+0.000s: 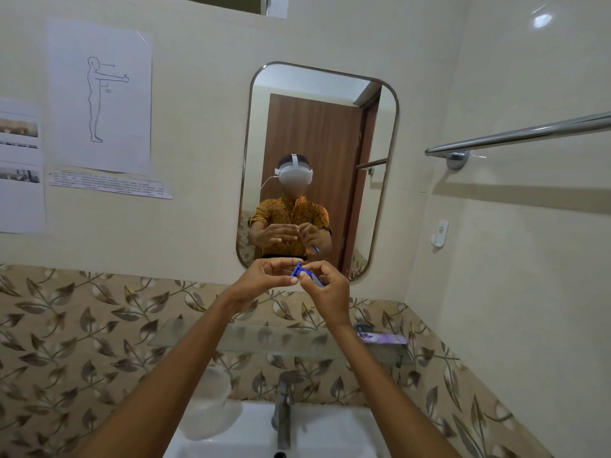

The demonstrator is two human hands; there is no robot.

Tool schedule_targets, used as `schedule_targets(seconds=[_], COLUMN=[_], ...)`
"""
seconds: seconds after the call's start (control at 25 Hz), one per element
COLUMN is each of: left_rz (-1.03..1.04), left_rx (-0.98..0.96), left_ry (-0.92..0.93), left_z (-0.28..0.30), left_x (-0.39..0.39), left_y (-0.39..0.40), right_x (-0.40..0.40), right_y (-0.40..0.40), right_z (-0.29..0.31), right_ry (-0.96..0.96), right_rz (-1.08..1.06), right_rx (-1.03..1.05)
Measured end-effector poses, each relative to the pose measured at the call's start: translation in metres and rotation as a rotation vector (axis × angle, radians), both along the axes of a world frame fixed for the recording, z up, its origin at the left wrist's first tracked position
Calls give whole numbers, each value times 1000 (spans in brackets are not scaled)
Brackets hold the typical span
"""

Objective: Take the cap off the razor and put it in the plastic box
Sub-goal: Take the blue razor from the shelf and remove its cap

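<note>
I hold a blue razor [309,275] up in front of the mirror, at chest height. My right hand [325,285] grips its handle, which runs down into the palm. My left hand [264,276] pinches the razor's head [296,271] with thumb and fingertips. Whether a cap sits on the head is too small to tell. A clear plastic box [206,401] stands on the left corner of the white sink [251,434], partly behind my left forearm.
A chrome tap [284,408] rises at the sink's middle. Above it a glass shelf [264,338] carries a purple packet [385,338]. The mirror [317,166] hangs on the wall ahead. A metal towel rail [515,133] juts out on the right wall.
</note>
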State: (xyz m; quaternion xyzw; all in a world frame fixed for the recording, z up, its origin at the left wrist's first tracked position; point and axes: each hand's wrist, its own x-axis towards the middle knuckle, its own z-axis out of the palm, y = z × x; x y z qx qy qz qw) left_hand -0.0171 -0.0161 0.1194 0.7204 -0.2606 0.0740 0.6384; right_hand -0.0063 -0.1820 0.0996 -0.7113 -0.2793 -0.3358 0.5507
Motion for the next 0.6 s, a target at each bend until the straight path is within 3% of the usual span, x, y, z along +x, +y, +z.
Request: schedule_targets(seconds=[0.36, 0.6], left_rz=[167, 365], left_rx=[93, 196], left_ry=[28, 131], left_z=[-10, -34], left_x=[3, 16], left_y=[12, 23], right_x=[8, 38], right_y=[-13, -43], right_z=[-11, -25], right_ry=[89, 171], right_rz=[130, 0], right_rx=[48, -187])
